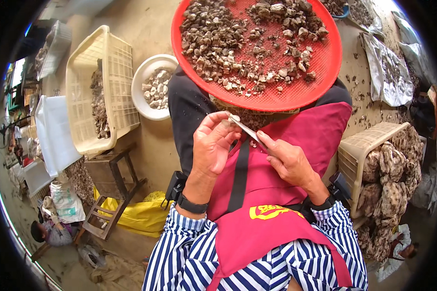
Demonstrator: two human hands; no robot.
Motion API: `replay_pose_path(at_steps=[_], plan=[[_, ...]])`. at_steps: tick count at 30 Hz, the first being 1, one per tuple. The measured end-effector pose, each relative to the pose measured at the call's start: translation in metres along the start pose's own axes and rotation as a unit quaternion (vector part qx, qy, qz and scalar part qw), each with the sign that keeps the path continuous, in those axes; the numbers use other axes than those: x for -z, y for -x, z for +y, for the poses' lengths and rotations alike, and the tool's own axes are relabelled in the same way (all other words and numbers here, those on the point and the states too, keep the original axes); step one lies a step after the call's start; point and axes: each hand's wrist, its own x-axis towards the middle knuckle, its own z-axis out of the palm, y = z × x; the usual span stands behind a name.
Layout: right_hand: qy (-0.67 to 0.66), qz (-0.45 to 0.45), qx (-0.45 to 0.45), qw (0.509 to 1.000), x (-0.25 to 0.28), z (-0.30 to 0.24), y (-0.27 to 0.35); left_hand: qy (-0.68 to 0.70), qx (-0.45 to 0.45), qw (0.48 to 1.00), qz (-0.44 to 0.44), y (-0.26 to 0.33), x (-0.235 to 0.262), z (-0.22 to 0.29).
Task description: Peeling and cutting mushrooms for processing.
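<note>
Over my lap, my left hand [212, 143] pinches a small pale chunk [231, 118] between thumb and fingers. A knife with a narrow metal blade [246, 129] is gripped in my right hand [290, 162], and the blade's tip touches the chunk. Just beyond my hands, a round red mesh tray [257, 99] rests at my knees. Many rough grey-brown chunks [213, 36] lie in it, thickest on its far left side. To the left of the tray stands a white bowl [137, 92] holding paler, cleaner-looking chunks [156, 87].
A cream plastic basket [119, 72] with dark lumps sits at the left, near a wooden stool [109, 174] and yellow sacking [140, 213]. At the right, another basket [364, 145] overflows with large gnarled lumps [390, 169]. Another person [58, 233] is at the lower left.
</note>
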Motion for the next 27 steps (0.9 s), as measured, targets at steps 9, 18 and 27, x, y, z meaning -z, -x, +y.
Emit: replay_pose_path(at_steps=[9, 18, 27], plan=[[-0.029, 0.011, -0.002, 1.0, 0.002, 0.001, -0.004, 0.037, 0.025, 0.999, 0.005, -0.003, 0.006, 0.0], [-0.06, -0.032, 0.003, 0.998, 0.005, 0.006, 0.006, 0.052, 0.038, 0.998, -0.003, -0.003, 0.006, 0.0], [-0.058, -0.056, -0.003, 0.997, 0.008, 0.011, 0.01, 0.05, 0.028, 0.998, -0.004, -0.002, 0.008, -0.005]])
